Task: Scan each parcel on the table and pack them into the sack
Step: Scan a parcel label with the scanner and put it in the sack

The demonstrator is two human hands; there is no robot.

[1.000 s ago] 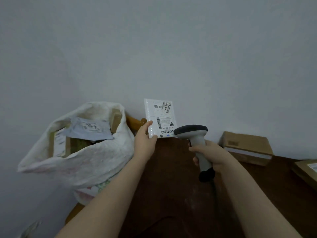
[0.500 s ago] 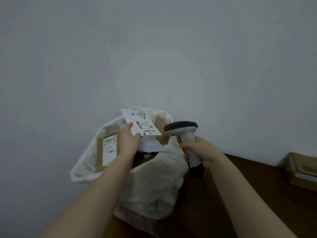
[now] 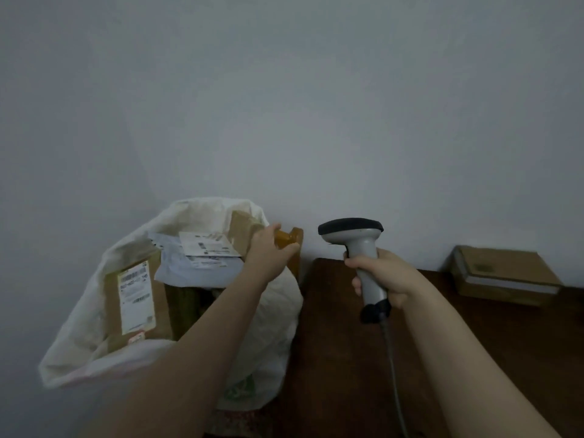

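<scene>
Flat white parcel (image 3: 207, 248) tops a full white plastic sack (image 3: 278, 314).
Right hand (image 3: 390, 276) grips grey handheld scanner (image 3: 350, 232); left hand (image 3: 268, 252) at rim, grip unclear; heaped parcels could spill.

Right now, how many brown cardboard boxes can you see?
3. A labelled box stands at the sack's left, a second box pokes out at its back, and a third box lies on the table at the far right. Others may be buried in the sack.

The left hand's (image 3: 268, 254) fingers are hidden behind its own back at the sack's (image 3: 82, 336) 2 o'clock rim. Print on the parcel labels (image 3: 136, 298) is blurred. The scanner's (image 3: 363, 248) cable (image 3: 392, 358) leaves the frame at 5 o'clock.
</scene>
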